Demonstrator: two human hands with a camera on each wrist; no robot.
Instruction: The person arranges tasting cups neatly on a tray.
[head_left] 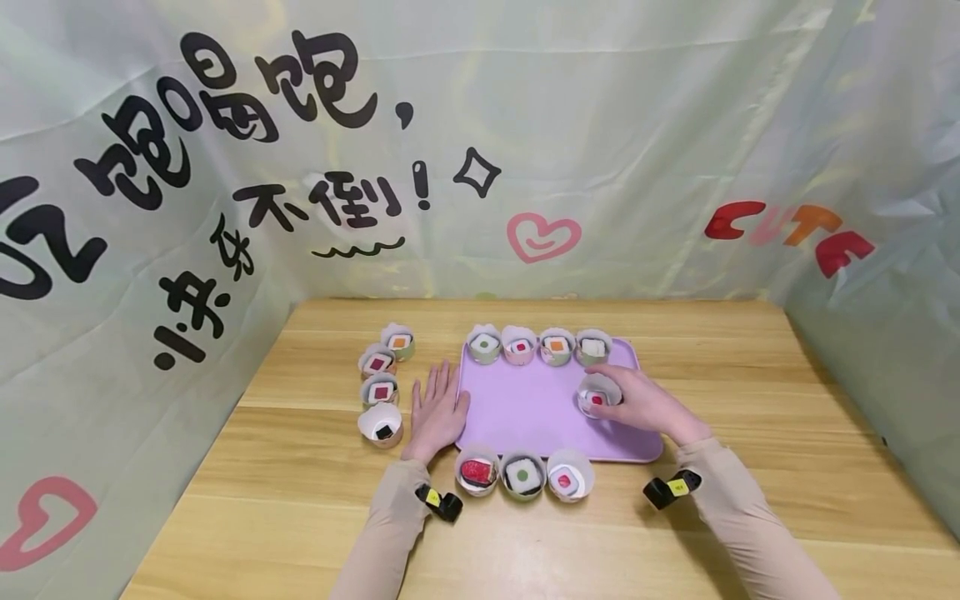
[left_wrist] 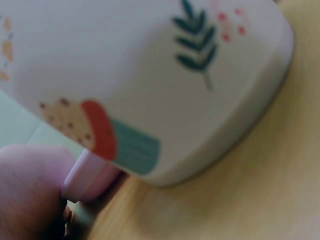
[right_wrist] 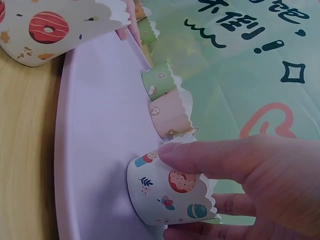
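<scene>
My right hand (head_left: 651,404) grips a white paper baking cup (right_wrist: 162,192) by its sides, over the right part of the purple tray (head_left: 517,417). A sushi-like piece with a red centre (head_left: 597,400) sits in that cup. In the right wrist view the thumb and fingers hold the cup near its scalloped rim; doughnuts are printed on its wall. The left hand (head_left: 437,417) lies with fingers extended by the tray's left edge, thumb close to the rim. A white printed cup (left_wrist: 135,65) fills most of the left wrist view, hiding most of that hand.
Several cups, including a green one (head_left: 557,356), line the tray's far edge. Left of the left hand stands a column of cups, its nearest holding a black piece (head_left: 385,432). Three cups, one with a red-topped piece (head_left: 478,472), stand along the tray's near edge on the wooden table (head_left: 315,492).
</scene>
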